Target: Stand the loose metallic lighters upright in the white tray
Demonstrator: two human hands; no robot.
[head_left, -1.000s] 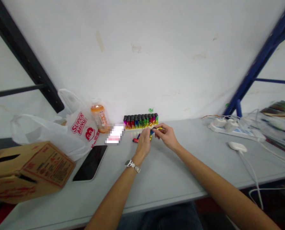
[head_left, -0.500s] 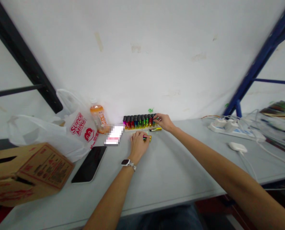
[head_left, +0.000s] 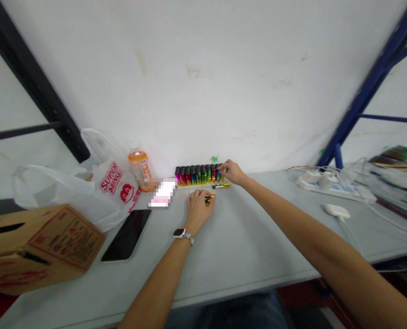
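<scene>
Colourful metallic lighters [head_left: 198,175] with black tops stand upright in close rows in a shallow tray [head_left: 198,186] against the wall. At the right end of the rows, my right hand [head_left: 233,172] is closed, its fingertips pinching a lighter by its dark top. Below the tray, my left hand [head_left: 200,205] curls around shiny lighters [head_left: 209,199]; their gold ends show beside the thumb, and how many it holds is hidden. A single gold lighter [head_left: 221,186] lies on its side in front of the tray's right end.
Left of the tray stand an orange drink bottle [head_left: 141,170], a white plastic bag [head_left: 102,192] and a cardboard box [head_left: 42,246]. A black phone [head_left: 128,235] lies in front of the bag. On the right are a power strip [head_left: 336,188] and a white charger [head_left: 336,211] with cables.
My right hand has stayed at the right end of the rows, with its fingers slightly shifted. The lighters in my left hand have turned a little. The view has moved slightly.
</scene>
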